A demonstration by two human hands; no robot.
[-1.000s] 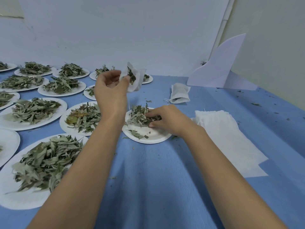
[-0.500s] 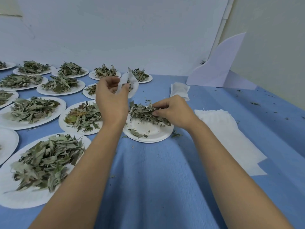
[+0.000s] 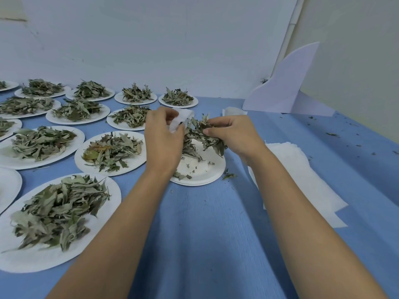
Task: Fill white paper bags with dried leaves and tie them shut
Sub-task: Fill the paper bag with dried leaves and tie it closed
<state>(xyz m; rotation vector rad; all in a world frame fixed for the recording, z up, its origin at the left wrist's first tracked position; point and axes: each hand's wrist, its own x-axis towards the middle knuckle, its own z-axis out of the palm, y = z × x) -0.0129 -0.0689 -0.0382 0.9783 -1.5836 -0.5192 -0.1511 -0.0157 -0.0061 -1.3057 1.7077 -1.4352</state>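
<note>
Hands meet above a near-bare plate [image 3: 205,169] at mid-table [image 3: 205,229]. Left hand [image 3: 164,139] pinches a white bag [image 3: 182,117] by its edge, fingers curled round it. The bag is held clear of the plate, facing the right hand; whether its mouth is open cannot be told. Right hand [image 3: 234,134] grips a bunch of dried leaves [image 3: 203,134], thumb and fingers closed on it. The bunch is touching the bag's edge and trailing down toward the plate. A few leaf scraps lie on the plate, and one scrap [image 3: 228,175] lies just off its rim on the table. To the left are rows of heaped plates, the nearest heaped plate [image 3: 54,262] the largest in view. Right of the right forearm lies a flat pile of white sheets [image 3: 302,175]. Behind the hands a second bag [image 3: 234,110] lies on the table, near a white fin-shaped board [image 3: 285,87] standing by the wall.
</note>
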